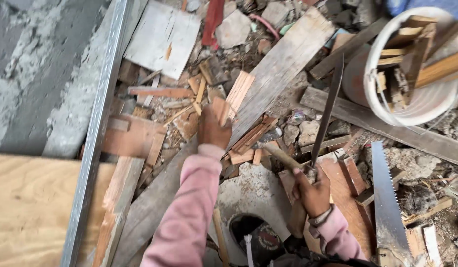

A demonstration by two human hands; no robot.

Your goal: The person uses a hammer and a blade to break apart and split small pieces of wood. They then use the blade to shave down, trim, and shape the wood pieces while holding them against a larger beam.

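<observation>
My left hand point(213, 130) is closed around the lower end of a short reddish wood slat point(236, 94), which lies over a long grey plank point(268, 79) in a heap of split wood pieces. My right hand point(313, 190) grips the handle end of a long dark blade point(327, 106) that points up and away from me. A wooden-handled hammer point(276, 148) lies under the same hand; its metal head rests by the split pieces near my left hand. I cannot tell whether the hand also grips the hammer handle. Both sleeves are pink.
A white bucket point(416, 106) filled with wood offcuts stands at the upper right. A hand saw point(387, 207) lies at the lower right. A metal angle rail point(95, 133) and a plywood sheet point(31, 207) are on the left. Rubble and boards cover the ground; a dark shoe point(258, 237) shows below.
</observation>
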